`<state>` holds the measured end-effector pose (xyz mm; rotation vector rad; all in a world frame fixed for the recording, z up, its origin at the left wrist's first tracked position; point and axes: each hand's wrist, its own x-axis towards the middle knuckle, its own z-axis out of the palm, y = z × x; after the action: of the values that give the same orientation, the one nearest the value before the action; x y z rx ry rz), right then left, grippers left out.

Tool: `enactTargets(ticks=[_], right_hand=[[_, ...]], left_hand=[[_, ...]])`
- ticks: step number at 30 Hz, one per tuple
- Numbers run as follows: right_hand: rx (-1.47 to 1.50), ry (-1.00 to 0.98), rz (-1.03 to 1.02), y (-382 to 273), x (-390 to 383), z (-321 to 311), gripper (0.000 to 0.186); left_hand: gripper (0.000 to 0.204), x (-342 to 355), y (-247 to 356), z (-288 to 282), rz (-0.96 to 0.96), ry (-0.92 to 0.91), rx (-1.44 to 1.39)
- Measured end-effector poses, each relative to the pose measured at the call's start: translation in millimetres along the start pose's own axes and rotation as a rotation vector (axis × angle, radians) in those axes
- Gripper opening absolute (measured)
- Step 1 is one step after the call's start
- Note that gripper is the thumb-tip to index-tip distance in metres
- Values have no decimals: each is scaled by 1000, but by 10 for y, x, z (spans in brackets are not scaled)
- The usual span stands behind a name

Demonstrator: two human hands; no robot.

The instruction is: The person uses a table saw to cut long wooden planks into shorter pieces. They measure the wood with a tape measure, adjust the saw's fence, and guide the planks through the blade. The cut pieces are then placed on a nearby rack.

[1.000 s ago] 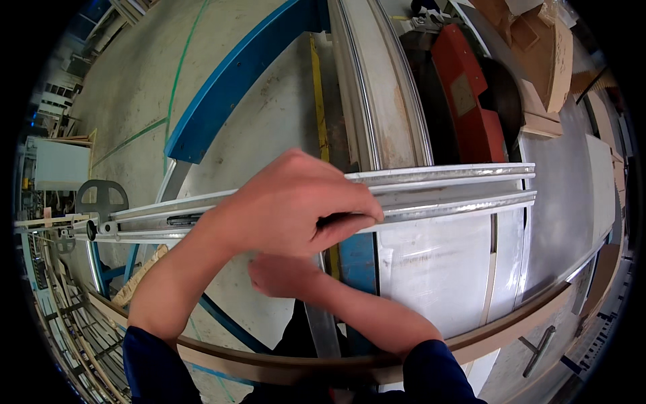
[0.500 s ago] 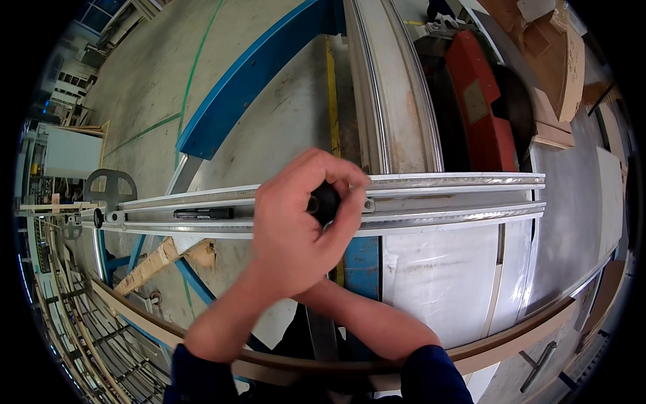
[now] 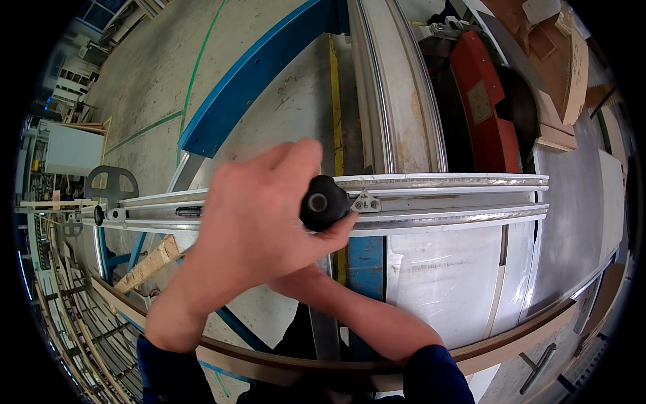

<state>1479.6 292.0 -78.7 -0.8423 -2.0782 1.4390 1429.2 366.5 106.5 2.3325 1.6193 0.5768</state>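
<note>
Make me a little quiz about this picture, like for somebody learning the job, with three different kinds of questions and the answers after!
1. Which of the person's hands is at the black knob?
2. True or false: the big curved beam beyond the hands is blue.
3. Fill in the missing word: in the picture, the small metal bracket is on the ____ side of the knob.

Key:
1. The left hand; its thumb is at the knob's edge. The right hand is mostly hidden beneath it.
2. True.
3. Right.
</note>
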Motion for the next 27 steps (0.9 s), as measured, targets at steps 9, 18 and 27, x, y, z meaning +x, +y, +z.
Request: enactTargets(ticks=[9, 18, 27], right_hand=[[8, 222, -131, 268, -10, 367, 34], [-683, -70, -105, 148, -19, 199, 43], [-587, -381, -58, -31, 56, -60, 11]], left_hand=[[47, 30, -55, 35, 108, 37, 76], [57, 6, -100, -166, -77, -248, -120], [104, 51, -701, 558, 122, 455, -1667]])
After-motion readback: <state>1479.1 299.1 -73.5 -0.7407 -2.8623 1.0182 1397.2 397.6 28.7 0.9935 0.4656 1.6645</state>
